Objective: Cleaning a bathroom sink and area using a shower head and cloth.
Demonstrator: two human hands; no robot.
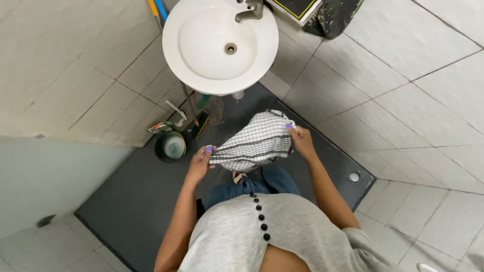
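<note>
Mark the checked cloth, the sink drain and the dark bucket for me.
checked cloth [254, 143], head view, middle of the fabric.
sink drain [230, 48], head view, the metal drain hole.
dark bucket [159, 151], head view, its left rim.

Soft, even light fills the room, bright on the white sink [201, 60] and pale wall tiles [428, 100], no harsh glare. The dark floor [126, 201] stays dim. Shadows are faint. Focus is sharp in the centre; wide-lens distortion bends tile lines near the edges.
</note>
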